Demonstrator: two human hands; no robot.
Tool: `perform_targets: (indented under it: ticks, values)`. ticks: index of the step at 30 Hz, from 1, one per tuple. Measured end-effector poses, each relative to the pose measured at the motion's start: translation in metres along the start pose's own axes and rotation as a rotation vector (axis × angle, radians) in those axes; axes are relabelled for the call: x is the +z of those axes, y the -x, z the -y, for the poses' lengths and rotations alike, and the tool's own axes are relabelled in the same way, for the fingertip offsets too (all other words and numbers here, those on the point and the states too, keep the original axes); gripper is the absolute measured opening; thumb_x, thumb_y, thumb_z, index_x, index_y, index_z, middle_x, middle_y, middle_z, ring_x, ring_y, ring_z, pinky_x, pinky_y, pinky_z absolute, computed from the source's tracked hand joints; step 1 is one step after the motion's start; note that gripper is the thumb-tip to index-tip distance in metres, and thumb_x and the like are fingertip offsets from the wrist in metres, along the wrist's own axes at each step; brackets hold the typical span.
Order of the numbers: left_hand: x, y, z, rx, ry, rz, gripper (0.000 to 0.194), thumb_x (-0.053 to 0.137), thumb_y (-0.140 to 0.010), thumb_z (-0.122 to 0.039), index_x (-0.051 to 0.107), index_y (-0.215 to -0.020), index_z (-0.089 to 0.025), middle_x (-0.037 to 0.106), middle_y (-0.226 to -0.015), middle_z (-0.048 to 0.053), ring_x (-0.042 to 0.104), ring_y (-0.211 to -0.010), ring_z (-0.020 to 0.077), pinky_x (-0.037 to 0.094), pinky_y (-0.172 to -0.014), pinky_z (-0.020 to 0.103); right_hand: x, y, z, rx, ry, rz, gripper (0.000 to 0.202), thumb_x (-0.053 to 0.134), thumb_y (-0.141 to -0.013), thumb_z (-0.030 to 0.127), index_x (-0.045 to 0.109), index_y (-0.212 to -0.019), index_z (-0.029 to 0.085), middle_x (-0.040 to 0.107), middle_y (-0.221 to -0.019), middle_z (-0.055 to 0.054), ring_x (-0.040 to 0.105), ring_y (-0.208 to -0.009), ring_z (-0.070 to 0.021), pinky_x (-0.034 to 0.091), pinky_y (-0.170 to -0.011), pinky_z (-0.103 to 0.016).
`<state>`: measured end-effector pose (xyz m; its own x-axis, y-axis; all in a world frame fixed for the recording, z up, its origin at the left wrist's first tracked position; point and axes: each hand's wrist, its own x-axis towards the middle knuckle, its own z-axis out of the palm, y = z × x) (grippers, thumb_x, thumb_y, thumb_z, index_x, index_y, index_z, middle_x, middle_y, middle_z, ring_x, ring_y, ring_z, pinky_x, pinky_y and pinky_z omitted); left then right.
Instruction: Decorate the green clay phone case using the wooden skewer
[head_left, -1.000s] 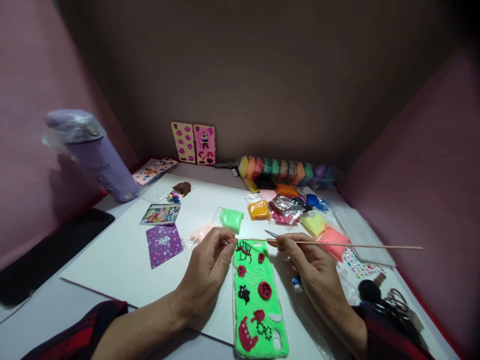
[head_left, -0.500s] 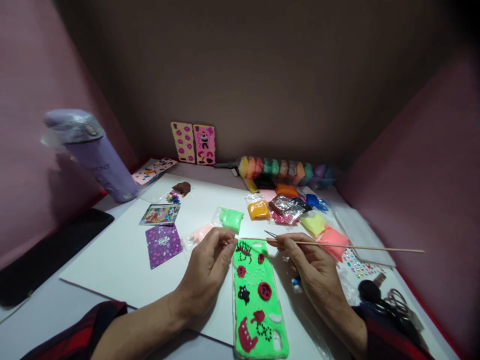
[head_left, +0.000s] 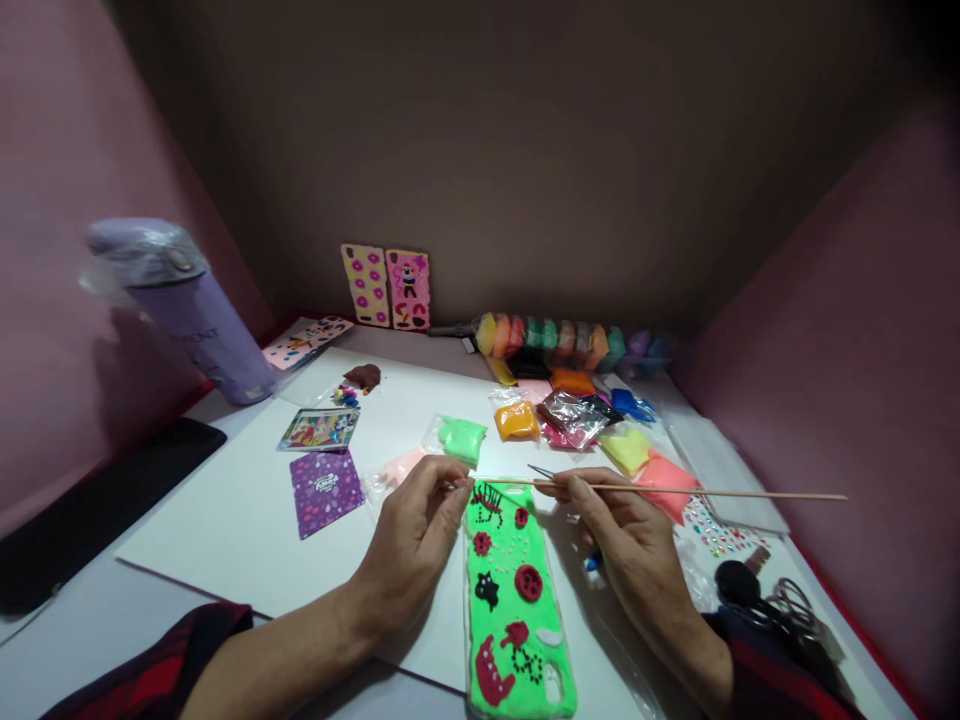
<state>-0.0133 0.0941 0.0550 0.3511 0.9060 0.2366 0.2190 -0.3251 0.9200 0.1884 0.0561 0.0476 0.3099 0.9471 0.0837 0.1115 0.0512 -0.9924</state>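
A long thin wooden stick [head_left: 750, 494] lies nearly level across the thumb and fingers of my right hand [head_left: 626, 535], which grips it. The same hand also holds a tool with fine metal tips [head_left: 541, 471], apparently tweezers; a blue part [head_left: 592, 562] shows below the fingers. My left hand [head_left: 420, 540] is closed in a pinch at the stick's left tip. What sits between those fingertips is too small to make out. Below them lies a bright green clay-covered phone case [head_left: 506, 580] with red and black figures and tiny beads, between my hands.
Bagged clay packets [head_left: 516, 421] lie behind my hands, below a long clear pack of coloured clay [head_left: 570, 340]. Decorated cases [head_left: 409, 290] lean on the wall. At left are a purple bottle [head_left: 202, 310] and purple card [head_left: 327, 492]; at right, gems [head_left: 724, 530] and a black cable [head_left: 787, 620].
Almost nothing differs. Both hands keep their places, and the view has shifted only very slightly.
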Motion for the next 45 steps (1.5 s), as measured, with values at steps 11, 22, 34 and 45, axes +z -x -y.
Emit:
perform_targets:
  ticks: [11, 22, 34, 45]
  values:
    - [0.0000, 0.0005, 0.0003, -0.005, 0.003, 0.003, 0.012, 0.045, -0.092, -0.029, 0.052, -0.097, -0.020, 0.056, -0.090, 0.002, 0.053, -0.083, 0.0156, 0.044, -0.074, 0.034, -0.0010, -0.0001, -0.0012, -0.029, 0.016, -0.006, 0.022, 0.058, -0.084, 0.039, 0.069, -0.087, 0.020, 0.070, -0.091, -0.007, 0.062, -0.082, -0.0189, 0.051, -0.060, -0.027]
    - [-0.0003, -0.0009, -0.0001, -0.008, 0.012, -0.002, 0.013, 0.046, -0.092, -0.029, 0.053, -0.098, -0.020, 0.057, -0.092, 0.003, 0.054, -0.086, 0.0167, 0.044, -0.075, 0.034, 0.0004, -0.0003, -0.0007, -0.020, 0.019, -0.002, 0.023, 0.058, -0.083, 0.039, 0.069, -0.087, 0.019, 0.069, -0.092, -0.009, 0.062, -0.084, -0.0203, 0.053, -0.061, -0.030]
    - [-0.0008, 0.0001, -0.0008, -0.007, 0.010, 0.005, 0.011, 0.046, -0.092, -0.028, 0.052, -0.096, -0.020, 0.056, -0.091, 0.002, 0.053, -0.085, 0.0158, 0.044, -0.075, 0.034, -0.0008, 0.0003, -0.0007, -0.041, 0.039, 0.012, 0.021, 0.057, -0.084, 0.038, 0.070, -0.087, 0.021, 0.070, -0.091, -0.006, 0.062, -0.083, -0.0186, 0.051, -0.059, -0.026]
    - [-0.0005, -0.0004, 0.0003, -0.017, 0.010, 0.012, 0.012, 0.045, -0.093, -0.029, 0.051, -0.098, -0.020, 0.055, -0.090, 0.002, 0.052, -0.084, 0.0155, 0.043, -0.075, 0.034, 0.0002, 0.0002, -0.0002, -0.022, 0.055, 0.037, 0.022, 0.057, -0.085, 0.039, 0.069, -0.086, 0.021, 0.069, -0.091, -0.007, 0.062, -0.081, -0.0179, 0.048, -0.055, -0.025]
